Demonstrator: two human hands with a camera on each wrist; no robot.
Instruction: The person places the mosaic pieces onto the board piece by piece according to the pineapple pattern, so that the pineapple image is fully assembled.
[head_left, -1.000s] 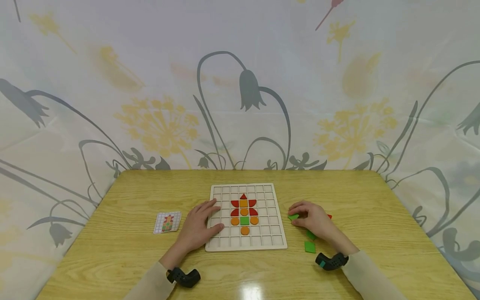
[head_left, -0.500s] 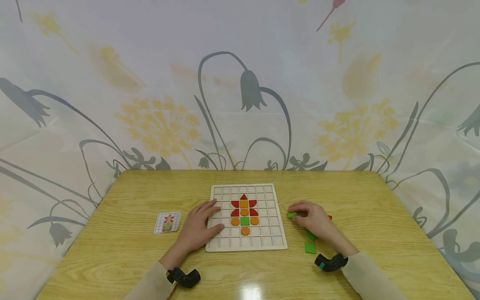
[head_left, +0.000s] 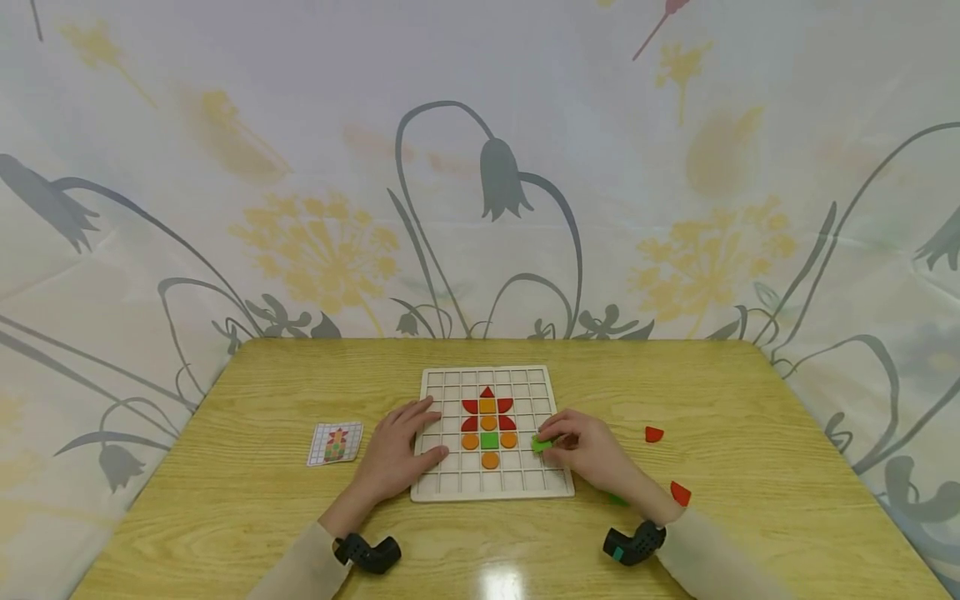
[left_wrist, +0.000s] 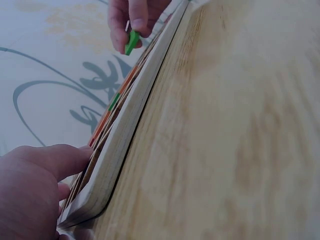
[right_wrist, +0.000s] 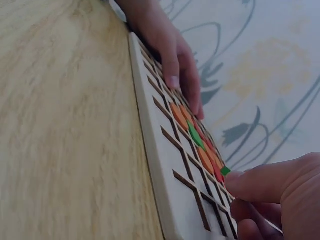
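Observation:
A pale wooden grid board lies on the table, bearing red pieces, an orange square, several orange discs and a green square near its middle. My left hand rests on the board's left edge with its fingers spread; in the left wrist view its thumb lies over the rim. Between thumb and fingers my right hand pinches a green tile, held above the board's right columns. The left wrist view shows that green tile tilted, apart from the board.
To the left of the board lies a small printed card with a coloured grid pattern. Two red pieces, one farther back and one nearer, lie at the right. A green piece is partly hidden under my right wrist.
My right hand has lifted the green tile from the pieces at the right and carried it left over the board, uncovering the red pieces. My left hand has stayed in place.

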